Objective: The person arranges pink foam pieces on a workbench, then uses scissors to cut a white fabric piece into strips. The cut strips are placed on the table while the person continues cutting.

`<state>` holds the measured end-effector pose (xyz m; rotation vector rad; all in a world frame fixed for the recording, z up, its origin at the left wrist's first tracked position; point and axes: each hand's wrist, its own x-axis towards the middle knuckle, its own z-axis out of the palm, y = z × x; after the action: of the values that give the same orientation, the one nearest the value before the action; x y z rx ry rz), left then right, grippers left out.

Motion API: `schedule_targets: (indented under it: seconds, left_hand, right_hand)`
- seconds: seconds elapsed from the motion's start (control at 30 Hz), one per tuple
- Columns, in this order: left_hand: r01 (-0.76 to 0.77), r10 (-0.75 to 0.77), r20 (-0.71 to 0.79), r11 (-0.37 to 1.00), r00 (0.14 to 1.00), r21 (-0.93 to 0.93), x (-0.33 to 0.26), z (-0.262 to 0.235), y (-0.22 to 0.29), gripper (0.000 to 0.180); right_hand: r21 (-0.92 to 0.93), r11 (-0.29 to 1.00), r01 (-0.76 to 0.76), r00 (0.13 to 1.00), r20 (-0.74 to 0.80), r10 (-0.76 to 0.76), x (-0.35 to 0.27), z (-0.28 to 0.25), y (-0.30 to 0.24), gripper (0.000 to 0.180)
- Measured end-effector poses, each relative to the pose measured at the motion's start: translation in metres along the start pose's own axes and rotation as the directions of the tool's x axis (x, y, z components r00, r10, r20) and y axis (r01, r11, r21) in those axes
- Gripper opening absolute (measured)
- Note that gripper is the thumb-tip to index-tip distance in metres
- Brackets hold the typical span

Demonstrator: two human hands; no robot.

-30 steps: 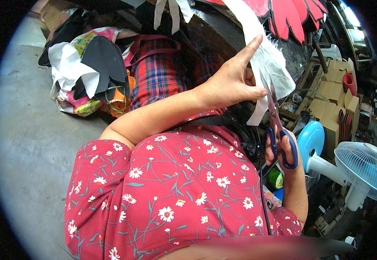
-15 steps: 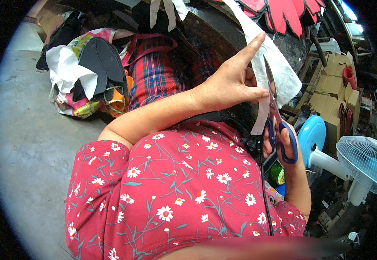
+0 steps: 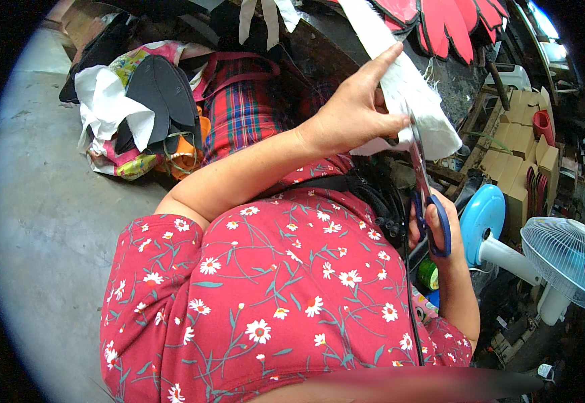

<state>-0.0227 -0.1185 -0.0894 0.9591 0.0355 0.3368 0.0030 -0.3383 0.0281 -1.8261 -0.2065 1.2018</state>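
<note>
My left hand [image 3: 356,111] is pinched on a length of white cloth [image 3: 423,111], with the index finger stretched along its edge. The cloth hangs down from the dark work surface. A loose end of it shows below my palm. My right hand [image 3: 441,218] grips a pair of scissors [image 3: 419,161] by their dark blue handles. Their blades point up and lie against the cloth, just beside my left thumb. How far the blades stand apart is hard to make out.
Red glove-shaped pieces [image 3: 443,27] with black edging lie at the top. To the left sits a bag with black pads [image 3: 161,94] and white scraps [image 3: 108,101]. On the right are a fan [image 3: 558,258], a blue round thing [image 3: 484,215] and cardboard boxes [image 3: 511,168].
The narrow strip that hung straight down below my left thumb now shows as an end turned leftward under the palm. The scissors' tips are slightly lower, and my left hand has shifted a little left.
</note>
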Motion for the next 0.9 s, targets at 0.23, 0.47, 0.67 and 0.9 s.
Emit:
schedule_targets:
  seconds: [0.23, 0.47, 0.67, 0.9]
  left_hand:
    - [0.04, -0.042, 0.059, 0.999, 0.997, 0.037, -0.006, 0.001, -0.002, 0.1]
    - [0.029, -0.017, 0.092, 0.99, 0.996, -0.137, -0.011, 0.012, -0.007, 0.103]
    - [0.029, -0.03, 0.076, 0.999, 0.997, 0.015, -0.01, 0.005, -0.004, 0.097]
    - [0.078, -0.08, 0.013, 0.993, 0.997, 0.084, -0.001, -0.01, 0.003, 0.09]
  right_hand:
    - [-0.064, 0.995, -0.074, 0.997, -0.032, 0.072, 0.001, 0.003, -0.002, 0.069]
    - [0.056, 0.998, -0.005, 1.0, -0.014, 0.006, 0.008, 0.005, -0.002, 0.057]
    - [-0.039, 0.997, -0.06, 0.997, -0.056, 0.058, 0.007, 0.003, -0.002, 0.068]
    - [-0.099, 0.992, -0.074, 0.997, -0.018, 0.073, 0.013, -0.003, 0.0, 0.068]
